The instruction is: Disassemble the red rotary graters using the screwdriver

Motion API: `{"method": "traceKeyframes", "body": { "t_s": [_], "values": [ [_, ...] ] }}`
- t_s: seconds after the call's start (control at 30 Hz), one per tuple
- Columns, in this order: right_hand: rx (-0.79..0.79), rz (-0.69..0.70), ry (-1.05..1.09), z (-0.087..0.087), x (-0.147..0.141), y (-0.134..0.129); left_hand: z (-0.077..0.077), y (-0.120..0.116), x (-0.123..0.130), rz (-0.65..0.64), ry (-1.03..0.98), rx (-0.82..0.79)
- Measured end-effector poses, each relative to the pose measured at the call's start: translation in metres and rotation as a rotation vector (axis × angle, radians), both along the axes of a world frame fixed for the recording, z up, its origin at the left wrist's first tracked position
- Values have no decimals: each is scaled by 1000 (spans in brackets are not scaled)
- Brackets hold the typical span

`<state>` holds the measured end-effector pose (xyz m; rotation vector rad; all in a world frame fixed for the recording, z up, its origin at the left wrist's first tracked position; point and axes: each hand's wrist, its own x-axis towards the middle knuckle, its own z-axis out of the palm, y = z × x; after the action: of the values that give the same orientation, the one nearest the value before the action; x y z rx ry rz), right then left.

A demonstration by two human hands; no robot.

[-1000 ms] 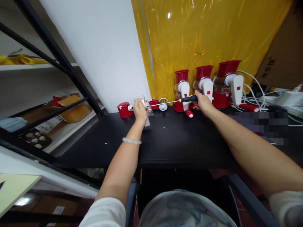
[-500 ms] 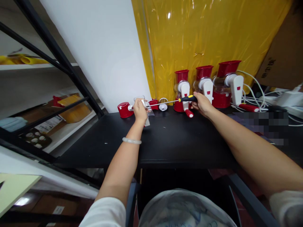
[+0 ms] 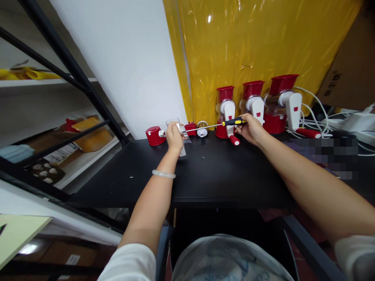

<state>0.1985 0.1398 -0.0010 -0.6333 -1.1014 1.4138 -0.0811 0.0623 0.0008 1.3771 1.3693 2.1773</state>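
My left hand [image 3: 175, 139] is closed around a white crank handle [image 3: 183, 151], most of it hidden by the fingers. In my right hand [image 3: 252, 129] is a screwdriver [image 3: 231, 122] with a black and yellow handle, gripped near its end. Its long shaft lies nearly level and reaches to the white piece at my left fingers; the tip's exact seat cannot be made out. Left of my left hand, a red grater base [image 3: 154, 136] lies on its side. Just behind the hand are a clear plastic part [image 3: 172, 121], a red part [image 3: 191, 129] and a white-ended grating drum [image 3: 202, 132].
Three red and white rotary graters [image 3: 225, 111] stand along the back of the black table [image 3: 216, 175]. White cables [image 3: 315, 117] tangle at the right. Tiny white bits [image 3: 203, 157] lie on the tabletop. A black-framed shelf [image 3: 84, 164] is at the left, and a bag-lined bin [image 3: 231, 257] below the front edge.
The fingers of my right hand have shifted slightly on the screwdriver handle. Both hands have moved a touch to the right; the shaft still meets the white piece.
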Motion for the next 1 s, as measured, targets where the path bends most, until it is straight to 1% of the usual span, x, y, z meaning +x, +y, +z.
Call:
{"method": "traceKeyframes", "body": {
  "t_s": [0.3, 0.57, 0.67, 0.83, 1.0],
  "values": [
    [17, 29, 59, 3, 4, -7, -1, -1, 2, -4, 35, -16],
    [33, 40, 30, -2, 7, -1, 2, -4, 4, -3, 32, -33],
    [45, 38, -12, -4, 7, 1, 3, -4, 4, 9, 11, -42],
    [30, -33, -122, -6, 3, 7, 3, -4, 3, 14, 2, -56],
    [98, -119, -211, -7, 1, 7, 3, -4, 3, 20, 11, -49]
  ]
}}
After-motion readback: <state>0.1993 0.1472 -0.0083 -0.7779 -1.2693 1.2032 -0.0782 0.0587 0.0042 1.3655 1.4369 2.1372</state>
